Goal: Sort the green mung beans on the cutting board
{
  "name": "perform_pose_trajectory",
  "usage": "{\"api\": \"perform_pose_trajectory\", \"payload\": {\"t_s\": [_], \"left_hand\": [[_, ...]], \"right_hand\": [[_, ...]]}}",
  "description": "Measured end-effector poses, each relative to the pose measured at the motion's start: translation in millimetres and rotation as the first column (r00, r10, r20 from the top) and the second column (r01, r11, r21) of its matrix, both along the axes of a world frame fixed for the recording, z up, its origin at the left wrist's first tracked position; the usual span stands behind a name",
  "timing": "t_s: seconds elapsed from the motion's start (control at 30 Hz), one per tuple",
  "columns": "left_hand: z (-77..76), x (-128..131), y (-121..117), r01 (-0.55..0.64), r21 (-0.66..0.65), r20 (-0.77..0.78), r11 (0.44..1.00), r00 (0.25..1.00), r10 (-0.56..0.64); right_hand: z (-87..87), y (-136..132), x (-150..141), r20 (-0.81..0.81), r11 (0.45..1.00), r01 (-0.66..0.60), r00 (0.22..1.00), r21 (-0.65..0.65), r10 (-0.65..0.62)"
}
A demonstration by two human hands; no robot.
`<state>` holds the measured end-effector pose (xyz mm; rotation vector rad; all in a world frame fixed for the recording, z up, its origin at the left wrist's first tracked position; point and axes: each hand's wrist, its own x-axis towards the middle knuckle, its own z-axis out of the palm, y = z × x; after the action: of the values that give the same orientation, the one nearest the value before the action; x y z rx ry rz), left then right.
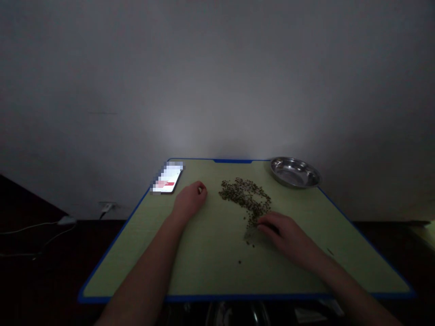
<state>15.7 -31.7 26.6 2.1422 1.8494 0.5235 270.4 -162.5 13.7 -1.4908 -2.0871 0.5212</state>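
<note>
A loose spread of small dark grains, like beans or peppercorns [238, 190], lies on the middle of the table and trails toward its front. At the near end of the trail is my right hand [285, 233], thumb and fingertips brought together beside the grains. A faint greyish patch shows just below those fingertips; I cannot tell what it is. My left hand [190, 199] rests left of the spread, apart from it, with its fingers curled closed. Whatever either hand pinches is too small or hidden to name.
The pale green table [210, 271] has a blue rim. A shallow metal bowl [295, 173] stands at the back right corner. A lit phone [168, 177] lies at the back left. Behind is a wall [217, 90]; white cables [67, 220] run at the left.
</note>
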Motion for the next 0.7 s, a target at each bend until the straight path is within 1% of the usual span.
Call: {"api": "perform_pose_trajectory", "payload": {"t_s": [0.2, 0.37, 0.53, 0.7], "left_hand": [[-0.2, -0.2, -0.3, -0.001, -0.003, -0.010, 1.000, 1.000, 0.001], [-0.5, -0.3, -0.2, 0.008, -0.009, -0.012, 1.000, 1.000, -0.008], [0.6, 0.1, -1.0, -0.003, -0.001, -0.032, 1.000, 0.999, 0.003], [-0.1, -0.4, -1.2, 0.000, -0.004, -0.033, 1.000, 0.999, -0.001]], "right_hand": [[-0.4, 11.5, -8.8, 0.065, 0.999, 0.032, 0.997, 0.026, -0.033], [1.8, 23.3, -3.7, 0.125, 0.990, 0.092, 0.987, 0.104, -0.104], [5.5, 40.4, 3.1, 0.211, 0.979, 0.110, 0.966, 0.173, -0.146], [7.1, 61.2, 5.1, 0.310, 0.966, 0.126, 0.931, 0.226, -0.194]]}}
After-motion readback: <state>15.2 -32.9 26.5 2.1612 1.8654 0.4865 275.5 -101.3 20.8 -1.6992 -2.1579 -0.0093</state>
